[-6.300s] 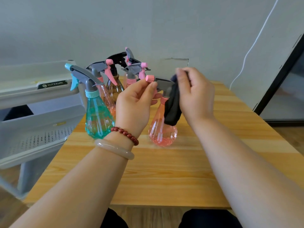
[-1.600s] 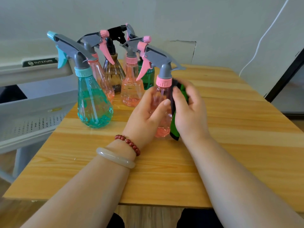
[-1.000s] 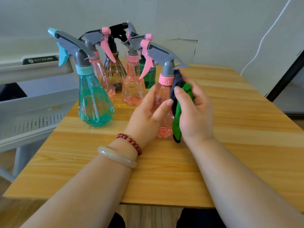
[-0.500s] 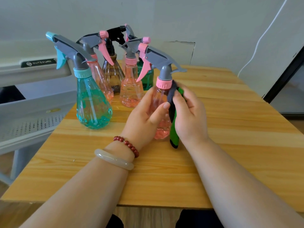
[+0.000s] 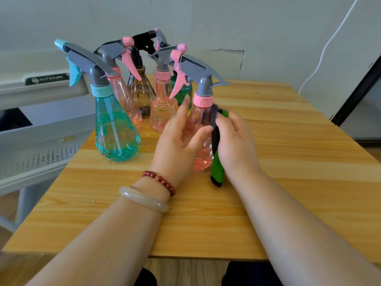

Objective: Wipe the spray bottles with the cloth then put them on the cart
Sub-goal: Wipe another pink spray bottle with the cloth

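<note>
Between the fingers of both hands, upright on the table point(image 5: 288, 162): pink spray bottle point(image 5: 201, 120). Left hand point(image 5: 177, 141) curls round its body, thumb in front. Right hand point(image 5: 237, 145) grips the green-and-black cloth point(image 5: 217, 168) against its right side. Step, by judgement: wiping. Next calls for carrying it leftward of the fingers to the cart point(image 5: 41, 131).

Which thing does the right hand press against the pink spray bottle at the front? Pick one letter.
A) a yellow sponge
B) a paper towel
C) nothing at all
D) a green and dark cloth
D: the right hand holds a green and dark cloth folded against the side of the pink spray bottle, while the left hand steadies that bottle on the table.
</note>
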### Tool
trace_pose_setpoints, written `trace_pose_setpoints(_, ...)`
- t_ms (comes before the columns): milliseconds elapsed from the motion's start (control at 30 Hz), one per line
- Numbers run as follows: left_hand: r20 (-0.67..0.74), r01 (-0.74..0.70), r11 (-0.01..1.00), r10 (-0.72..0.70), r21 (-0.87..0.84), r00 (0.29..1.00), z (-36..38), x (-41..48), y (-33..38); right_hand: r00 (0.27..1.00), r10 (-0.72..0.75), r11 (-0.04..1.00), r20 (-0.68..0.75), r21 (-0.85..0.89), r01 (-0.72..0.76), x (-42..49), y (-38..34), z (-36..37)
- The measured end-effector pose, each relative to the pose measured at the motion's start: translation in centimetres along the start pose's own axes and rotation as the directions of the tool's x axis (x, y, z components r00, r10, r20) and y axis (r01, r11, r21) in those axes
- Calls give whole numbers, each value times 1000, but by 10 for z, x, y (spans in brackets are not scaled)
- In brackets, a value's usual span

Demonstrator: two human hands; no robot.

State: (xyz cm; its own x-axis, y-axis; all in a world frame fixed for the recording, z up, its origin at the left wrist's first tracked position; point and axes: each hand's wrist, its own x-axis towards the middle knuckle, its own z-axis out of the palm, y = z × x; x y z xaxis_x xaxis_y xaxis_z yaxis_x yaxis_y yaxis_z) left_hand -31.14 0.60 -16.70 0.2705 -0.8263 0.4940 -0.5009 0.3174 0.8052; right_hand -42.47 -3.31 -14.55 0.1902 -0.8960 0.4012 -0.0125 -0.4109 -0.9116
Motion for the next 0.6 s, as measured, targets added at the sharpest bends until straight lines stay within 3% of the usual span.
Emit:
trace_pose_setpoints(67,-31,13,996,-16,-89,999,-1,-3,-1,997,79,997,2,-6,-79,1,2,0)
trace_pose_setpoints(100,-36,10,994,-14,-105,999,-1,-5,0,999,35,999,-15,5,-35,-1,1,2)
trace_pose_setpoints(200,-18,10,991,-13,-134,1000,3,-6,3,963,-259,965,-78,-44,257,-9,-5,8)
trace_pose_setpoints(267,-38,-27,991,22,-130,999,6,-4,4,930,-359,932,-85,-80,353,-11,-6,9)
trace_pose_setpoints(500,-81,-105,994,102,-25,991,5,0,5,970,-233,972,-67,-19,232,-5,-3,5)
trace_pose_setpoints(600,-81,-122,988,114,-96,990,3,-1,5,987,-148,989,-57,6,148,-2,-2,5)
